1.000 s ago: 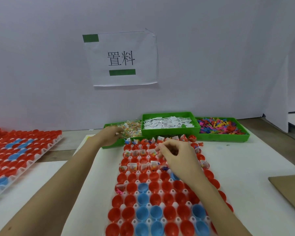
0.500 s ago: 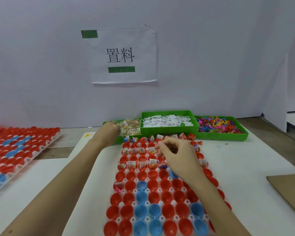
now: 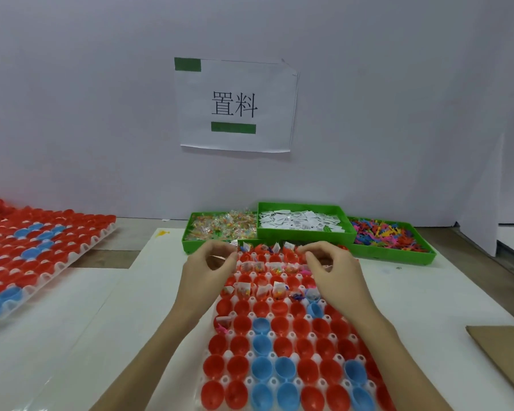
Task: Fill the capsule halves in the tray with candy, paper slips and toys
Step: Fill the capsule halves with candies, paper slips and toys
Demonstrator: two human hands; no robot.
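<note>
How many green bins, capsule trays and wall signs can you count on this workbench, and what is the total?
Green bins: 3 (candy bin, paper slip bin, toy bin)
Capsule trays: 2 (centre tray, left tray)
Wall sign: 1
Total: 6

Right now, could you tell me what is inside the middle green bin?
The middle green bin holds a loose heap of white paper slips. The slips cover its floor, so anything beneath them cannot be seen.
</note>
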